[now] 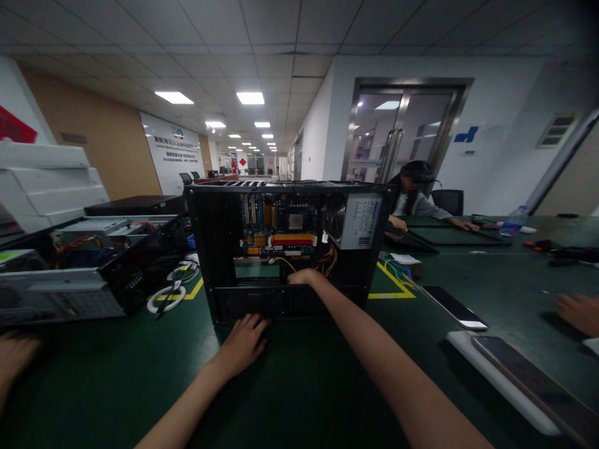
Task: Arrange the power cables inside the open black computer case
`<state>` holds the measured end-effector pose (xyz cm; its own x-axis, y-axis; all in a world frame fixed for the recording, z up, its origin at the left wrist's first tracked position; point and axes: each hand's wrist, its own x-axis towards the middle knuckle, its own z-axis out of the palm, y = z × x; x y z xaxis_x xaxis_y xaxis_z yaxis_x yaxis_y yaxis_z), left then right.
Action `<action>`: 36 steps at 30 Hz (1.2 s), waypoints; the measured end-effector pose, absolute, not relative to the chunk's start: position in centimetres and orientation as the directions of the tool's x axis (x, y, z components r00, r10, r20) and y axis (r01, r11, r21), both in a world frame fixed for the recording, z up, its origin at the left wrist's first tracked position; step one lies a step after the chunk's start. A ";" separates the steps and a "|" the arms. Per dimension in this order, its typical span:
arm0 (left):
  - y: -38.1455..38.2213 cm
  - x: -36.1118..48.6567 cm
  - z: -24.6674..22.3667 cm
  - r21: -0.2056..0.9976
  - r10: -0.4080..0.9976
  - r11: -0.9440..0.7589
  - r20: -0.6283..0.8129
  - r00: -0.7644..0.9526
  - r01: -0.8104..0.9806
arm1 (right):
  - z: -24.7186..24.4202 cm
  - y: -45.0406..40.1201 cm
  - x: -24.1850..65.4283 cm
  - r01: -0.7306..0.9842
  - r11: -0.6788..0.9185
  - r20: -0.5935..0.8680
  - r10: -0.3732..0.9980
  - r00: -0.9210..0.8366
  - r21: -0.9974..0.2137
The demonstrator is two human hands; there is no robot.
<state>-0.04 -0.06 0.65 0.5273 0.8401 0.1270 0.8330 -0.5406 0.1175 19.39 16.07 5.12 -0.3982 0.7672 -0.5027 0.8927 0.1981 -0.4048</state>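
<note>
An open black computer case [248, 302] stands upright on the green table, its inside facing me. A motherboard [296, 221] is fixed in its upper middle, with a power supply [362, 221] at the upper right. My left hand [243, 340] rests at the case's lower front edge, fingers apart, holding nothing visible. My right hand [303, 276] reaches over the lower panel into the case, near a yellow cable [284, 262]. Its fingertips are hidden inside, so what they touch cannot be made out.
At the left lie another opened case [60, 284] and coiled white cable [166, 299]. Phones [453, 305] and a white power bank-like slab [500, 380] lie right. A bottle [515, 221] stands farther back. A person sits across; other people's hands rest at both sides.
</note>
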 end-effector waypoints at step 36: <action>-0.1 0.1 0.9 0.126 0.841 -0.541 0.116 0.529 0.832 | 7.2 13.8 20.5 0.263 -0.287 -0.299 0.954 -0.005 -0.921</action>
